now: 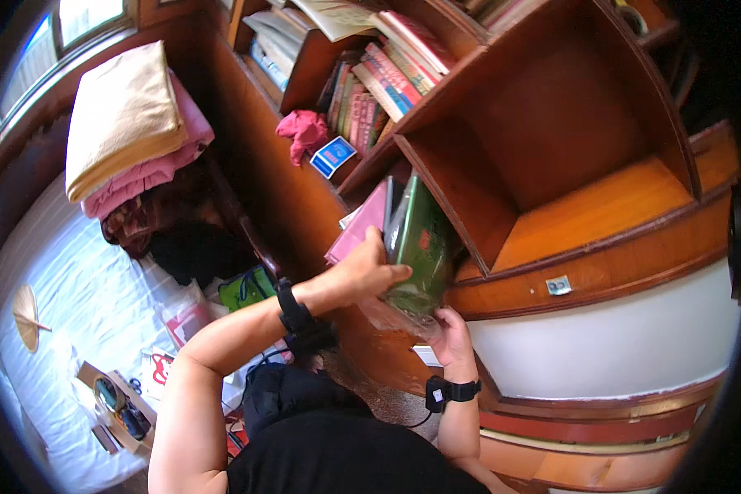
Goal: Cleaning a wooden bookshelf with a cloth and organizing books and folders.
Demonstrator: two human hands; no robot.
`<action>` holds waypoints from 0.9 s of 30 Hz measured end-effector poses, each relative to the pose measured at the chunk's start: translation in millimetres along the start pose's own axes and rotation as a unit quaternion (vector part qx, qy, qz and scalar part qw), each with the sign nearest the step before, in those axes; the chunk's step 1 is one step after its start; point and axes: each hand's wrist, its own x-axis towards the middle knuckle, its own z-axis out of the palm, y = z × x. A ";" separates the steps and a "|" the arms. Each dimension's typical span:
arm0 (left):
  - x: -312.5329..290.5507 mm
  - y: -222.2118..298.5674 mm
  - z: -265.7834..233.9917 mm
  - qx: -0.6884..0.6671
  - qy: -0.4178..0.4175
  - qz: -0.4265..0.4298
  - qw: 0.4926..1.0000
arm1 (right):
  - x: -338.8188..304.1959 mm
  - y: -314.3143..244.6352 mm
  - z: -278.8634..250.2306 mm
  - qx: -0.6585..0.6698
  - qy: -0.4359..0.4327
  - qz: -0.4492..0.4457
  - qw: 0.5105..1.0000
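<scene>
A dark green book-like item (421, 247) in clear plastic stands tilted at the lower shelf opening, just ahead of me. My left hand (359, 270) is closed at its left side, the thumb lying across its front; some of the fingers are hidden. Against that hand's fingertips leans a pink book (362, 226), with a dark edge visible between it and the green item. Below, my right hand (451, 336) pinches the loose lower end of the clear plastic wrapping (403, 317). Black bands with small devices circle both wrists.
A wooden bookcase (502, 165) rises ahead, with leaning books (387, 78) in its upper compartment. A blue-and-white box (333, 156) and crumpled pink cloth (303, 133) lie on a ledge. Folded blankets (123, 123), a hand fan (28, 318) and an open carton (119, 403) are to the left.
</scene>
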 end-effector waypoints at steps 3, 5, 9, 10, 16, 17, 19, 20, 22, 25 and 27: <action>-12.0 -15.5 6.3 -0.036 0.043 0.024 0.998 | -5.4 -8.8 26.7 0.020 -0.006 0.045 0.999; -15.0 -12.5 3.4 -0.022 0.056 -0.002 0.998 | -8.8 -17.4 49.0 0.018 -0.001 0.044 0.999; 9.9 -21.2 4.5 -0.145 0.042 0.002 0.989 | -4.8 -16.1 34.0 -0.036 0.053 0.006 0.998; 24.3 -31.3 5.4 -0.172 0.055 0.002 0.984 | -6.2 -18.3 39.9 -0.037 0.052 0.007 0.998; 85.3 -41.8 -17.5 -0.197 0.068 -0.002 0.978 | -23.7 -39.3 61.1 -0.199 0.080 -0.081 0.973; 79.8 -20.6 -21.1 -0.198 0.058 -0.018 0.978 | -23.9 -40.9 55.5 -0.222 0.143 -0.103 0.959; 79.0 -7.4 -34.8 -0.299 -0.015 -0.083 0.950 | -30.9 -50.0 56.0 -0.254 0.170 -0.116 0.945; 82.7 -2.4 -43.9 -0.289 -0.039 -0.093 0.952 | -33.1 -52.9 51.1 -0.273 0.173 -0.111 0.940; 80.5 7.8 -55.9 -0.260 -0.079 -0.100 0.957 | -38.0 -59.9 42.5 -0.247 0.139 -0.100 0.954; 90.1 -31.6 -74.2 0.076 -0.066 0.438 0.893 | -28.1 -56.7 60.1 -0.145 0.065 -0.062 0.985; 84.0 -8.2 -60.6 -0.067 -0.097 0.188 0.975 | -14.6 -52.3 74.0 0.011 0.014 -0.012 1.000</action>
